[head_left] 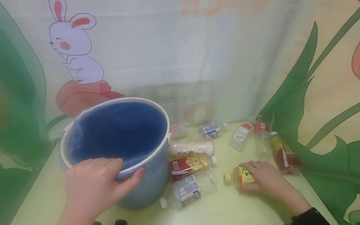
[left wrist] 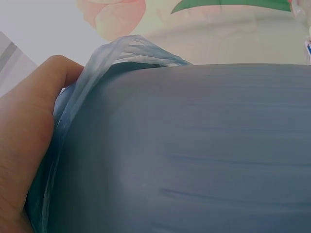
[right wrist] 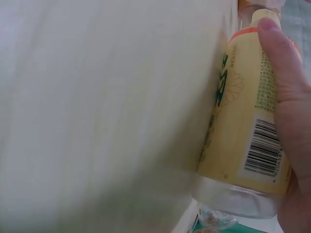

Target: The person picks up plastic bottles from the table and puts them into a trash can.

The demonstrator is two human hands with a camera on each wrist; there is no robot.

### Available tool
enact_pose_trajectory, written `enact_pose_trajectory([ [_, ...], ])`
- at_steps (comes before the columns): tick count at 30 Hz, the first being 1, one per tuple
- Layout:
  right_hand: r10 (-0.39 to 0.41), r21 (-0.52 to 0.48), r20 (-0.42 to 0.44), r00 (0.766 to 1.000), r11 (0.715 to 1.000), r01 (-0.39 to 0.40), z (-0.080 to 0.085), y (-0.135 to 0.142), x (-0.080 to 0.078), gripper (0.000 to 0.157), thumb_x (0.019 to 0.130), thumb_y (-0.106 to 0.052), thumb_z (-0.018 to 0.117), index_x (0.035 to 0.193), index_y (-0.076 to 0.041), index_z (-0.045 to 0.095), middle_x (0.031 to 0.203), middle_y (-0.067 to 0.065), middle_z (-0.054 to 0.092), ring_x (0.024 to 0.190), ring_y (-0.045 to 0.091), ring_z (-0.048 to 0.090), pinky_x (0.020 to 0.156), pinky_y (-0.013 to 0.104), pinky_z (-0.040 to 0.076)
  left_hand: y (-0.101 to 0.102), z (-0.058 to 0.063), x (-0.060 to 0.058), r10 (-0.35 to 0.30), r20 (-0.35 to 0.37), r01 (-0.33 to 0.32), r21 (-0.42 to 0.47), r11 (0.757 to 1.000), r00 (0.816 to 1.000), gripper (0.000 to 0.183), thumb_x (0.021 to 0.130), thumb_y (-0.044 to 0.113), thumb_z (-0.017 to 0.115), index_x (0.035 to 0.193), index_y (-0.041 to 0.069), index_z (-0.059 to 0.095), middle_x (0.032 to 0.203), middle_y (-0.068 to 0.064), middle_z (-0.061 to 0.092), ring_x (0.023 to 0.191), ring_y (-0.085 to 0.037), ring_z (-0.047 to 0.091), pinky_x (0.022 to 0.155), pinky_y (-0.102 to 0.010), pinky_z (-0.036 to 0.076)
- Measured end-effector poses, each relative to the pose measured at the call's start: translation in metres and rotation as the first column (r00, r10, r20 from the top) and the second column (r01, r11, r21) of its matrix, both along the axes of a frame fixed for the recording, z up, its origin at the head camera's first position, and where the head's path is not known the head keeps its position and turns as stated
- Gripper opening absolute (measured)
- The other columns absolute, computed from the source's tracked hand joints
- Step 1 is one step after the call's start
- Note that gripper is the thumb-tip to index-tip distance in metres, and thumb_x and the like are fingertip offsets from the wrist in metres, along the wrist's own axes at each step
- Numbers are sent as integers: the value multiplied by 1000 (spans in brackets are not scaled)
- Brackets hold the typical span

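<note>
A blue bucket (head_left: 146,187) with a white rim and a thin bluish plastic liner (left wrist: 131,48) stands on the left of the table. My left hand (head_left: 95,181) grips its near rim, thumb on the outside and fingers over the edge; the left wrist view shows the thumb on the liner against the bucket wall. On the right, my right hand (head_left: 261,178) holds a bottle with a yellow label and yellow cap (head_left: 244,176), which lies on its side with the cap to the left. In the right wrist view the thumb lies along the yellow label (right wrist: 243,107), above a barcode.
Between bucket and right hand lie a clear bottle (head_left: 191,189), a red-and-yellow-label bottle (head_left: 191,165), a white-wrapped bottle (head_left: 194,148) and a blue-label bottle (head_left: 211,130). Far right are several more, including a red-label bottle (head_left: 242,132). A printed cloth (head_left: 157,56) hangs behind.
</note>
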State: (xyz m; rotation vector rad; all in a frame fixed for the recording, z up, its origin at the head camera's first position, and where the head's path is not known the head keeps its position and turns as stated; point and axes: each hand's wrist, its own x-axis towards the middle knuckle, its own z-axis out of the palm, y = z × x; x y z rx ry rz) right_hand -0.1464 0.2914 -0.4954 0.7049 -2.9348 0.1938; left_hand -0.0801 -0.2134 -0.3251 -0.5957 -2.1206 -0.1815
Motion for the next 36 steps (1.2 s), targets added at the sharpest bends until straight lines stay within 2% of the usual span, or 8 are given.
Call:
enact_pose_trajectory([
  [4, -41, -67, 57, 998, 997, 45, 1, -2, -5, 82, 87, -80, 74, 142, -20, 65, 120, 1, 73, 101, 23, 68, 90, 52, 54, 4, 4, -1, -27, -56, 29, 25, 999, 998, 64, 102, 69, 44, 61, 23, 26, 53, 9, 23, 44, -12, 21, 50, -29, 8],
  [8, -102, -150, 132, 986, 981, 122, 3, -5, -13, 83, 89, -80, 72, 147, -21, 61, 124, 0, 71, 100, 18, 65, 89, 49, 53, 3, 4, -2, -15, -16, 16, 20, 1000, 1000, 66, 103, 72, 40, 60, 24, 27, 52, 9, 23, 45, -11, 21, 50, -28, 9],
  [11, -133, -170, 152, 979, 973, 158, 14, -10, -20, 85, 90, -75, 75, 149, -16, 59, 122, 4, 70, 98, 19, 64, 87, 48, 53, 3, 2, -1, 1, 23, -1, 16, 1000, 1000, 68, 102, 75, 38, 60, 23, 28, 52, 8, 24, 44, -12, 22, 49, -28, 9],
  [16, -120, -207, 143, 982, 967, 149, 55, -22, -35, 71, 95, -51, 81, 143, -7, 54, 107, 7, 65, 85, 20, 60, 72, 41, 53, 4, 1, 0, 8, 24, -9, 30, 1000, 1000, 69, 101, 77, 38, 59, 23, 29, 51, 7, 24, 44, -13, 22, 49, -29, 9],
  [20, -81, -282, 81, 993, 954, 101, 96, -37, -49, 59, 96, -33, 77, 139, -3, 52, 95, 7, 57, 73, 19, 54, 60, 35, 48, 5, 2, 1, 1, 15, -1, 30, 1000, 1000, 68, 102, 75, 39, 59, 23, 28, 52, 7, 24, 44, -13, 22, 50, -29, 9],
  [23, -56, -324, 27, 998, 944, 62, 128, -52, -57, 60, 96, -29, 72, 146, -2, 52, 95, 9, 57, 72, 21, 54, 58, 37, 48, 4, 2, 1, 4, 14, -4, 22, 1000, 1000, 68, 102, 75, 38, 60, 23, 28, 52, 7, 24, 44, -13, 21, 50, -29, 9],
  [32, 34, -365, -69, 997, 929, -56, 200, -106, -72, 68, 101, -41, 72, 155, -8, 47, 107, 9, 58, 84, 24, 59, 62, 39, 54, 1, -1, -1, 8, 15, -8, 3, 1000, 1000, 66, 102, 74, 41, 61, 24, 27, 52, 8, 25, 44, -12, 24, 50, -28, 9],
  [36, 66, -310, -149, 987, 944, -110, 225, -135, -74, 79, 100, -49, 74, 162, -11, 43, 117, 8, 60, 95, 23, 58, 71, 39, 54, 1, -1, -2, 8, 19, -8, 7, 1000, 1000, 66, 101, 75, 41, 61, 24, 27, 52, 8, 25, 44, -13, 24, 49, -29, 9],
])
